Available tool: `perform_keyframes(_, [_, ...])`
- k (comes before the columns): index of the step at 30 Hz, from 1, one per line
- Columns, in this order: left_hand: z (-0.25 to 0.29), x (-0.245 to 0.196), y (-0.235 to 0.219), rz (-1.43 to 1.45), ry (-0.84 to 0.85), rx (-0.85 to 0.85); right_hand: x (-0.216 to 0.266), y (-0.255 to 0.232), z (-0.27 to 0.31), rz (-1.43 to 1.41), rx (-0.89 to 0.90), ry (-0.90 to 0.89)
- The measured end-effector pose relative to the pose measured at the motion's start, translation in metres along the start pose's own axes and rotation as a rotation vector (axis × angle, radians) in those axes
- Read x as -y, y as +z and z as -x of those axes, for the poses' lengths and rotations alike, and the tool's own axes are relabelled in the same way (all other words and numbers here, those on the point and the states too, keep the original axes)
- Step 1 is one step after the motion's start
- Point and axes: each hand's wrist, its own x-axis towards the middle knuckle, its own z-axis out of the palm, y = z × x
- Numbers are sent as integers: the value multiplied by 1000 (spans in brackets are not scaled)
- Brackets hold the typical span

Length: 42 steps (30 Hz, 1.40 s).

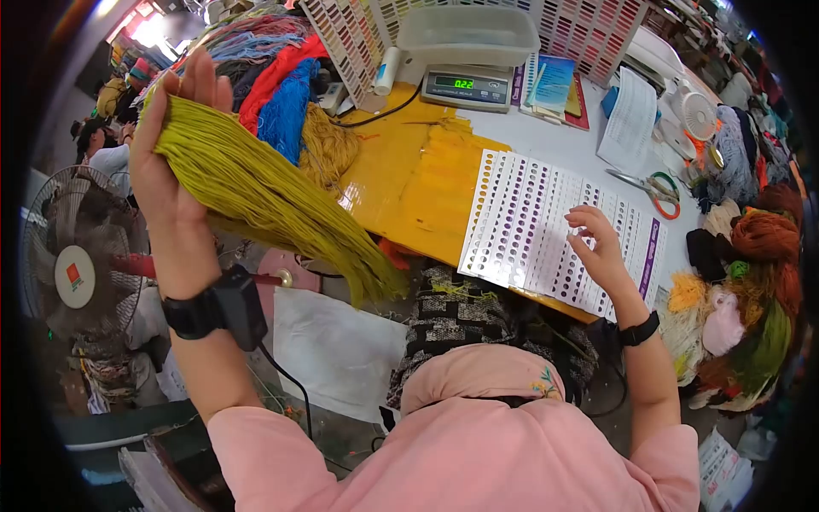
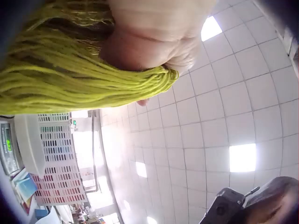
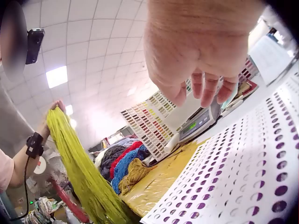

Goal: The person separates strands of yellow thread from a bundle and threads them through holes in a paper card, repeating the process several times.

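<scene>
A long skein of yellow-green yarn (image 1: 264, 175) hangs in a loop from my raised left hand (image 1: 183, 145), its lower end spreading over the table's front edge. The left wrist view shows the looped end of the skein (image 2: 93, 86) bent round the base of the hand's fingers. My right hand (image 1: 599, 247) is over white cards (image 1: 546, 226) with rows of punched holes, many showing purple. In the right wrist view its fingers (image 3: 210, 91) are loosely bent with nothing between them.
A digital scale (image 1: 467, 89) carries a clear plastic tub (image 1: 467, 38) before colour-chart boards (image 1: 580, 34). Scissors (image 1: 657, 192) lie right of the cards. Yarn heaps (image 1: 286, 102) stand at the left, with more yarn (image 1: 759, 282) at the right. A floor fan (image 1: 75, 273) is at far left.
</scene>
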Motion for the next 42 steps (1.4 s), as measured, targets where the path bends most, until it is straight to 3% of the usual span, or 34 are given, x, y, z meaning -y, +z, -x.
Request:
perform_keyframes(3, [-22,-23,-36,103,-271,468,0,-3,14,-59,-5,26])
perform_keyframes(4, [-18,-25,-34,235,-268,349,3,-5,17,-78,-15,35])
perform_keyframes(7, [-18,-31,-36,462,-388,481,7,-6,26,-101,-27,57])
perform_keyframes(8, [-11,-33,-36,522,-393,405,8,-4,29,-160,-61,79])
perform_keyframes(11, [23,14,-37,505,-516,661,12,1,36,-399,-13,131])
perform_keyframes(12, [49,40,-25,396,-494,425,25,5,37,-539,-20,195])
perform_keyframes(13, [62,77,-42,268,-575,549,32,8,40,-628,14,243])
perform_keyframes(15, [118,133,-32,-77,-634,413,51,11,43,-743,101,326])
perform_keyframes(16, [132,156,-37,88,-818,406,59,9,41,-786,112,347])
perform_keyframes(19, [158,187,-12,107,-890,331,76,3,44,-910,104,427])
perform_keyframes(22, [159,193,5,70,-917,450,87,3,38,-988,23,507])
perform_keyframes(25, [149,208,-7,192,-1048,646,88,16,31,-1007,120,587])
perform_keyframes(28, [149,212,-3,120,-1021,662,71,20,28,-1114,60,617])
perform_keyframes(31, [154,209,21,-93,-930,431,65,15,26,-1124,51,663])
perform_keyframes(34, [144,222,6,8,-1023,679,65,15,24,-1101,75,662])
perform_keyframes(37, [144,221,18,13,-1002,508,61,10,24,-1164,10,665])
perform_keyframes(40, [140,223,13,84,-1013,579,56,6,26,-1257,-34,675])
perform_keyframes(42, [142,226,16,-32,-977,614,61,3,24,-1319,-33,714])
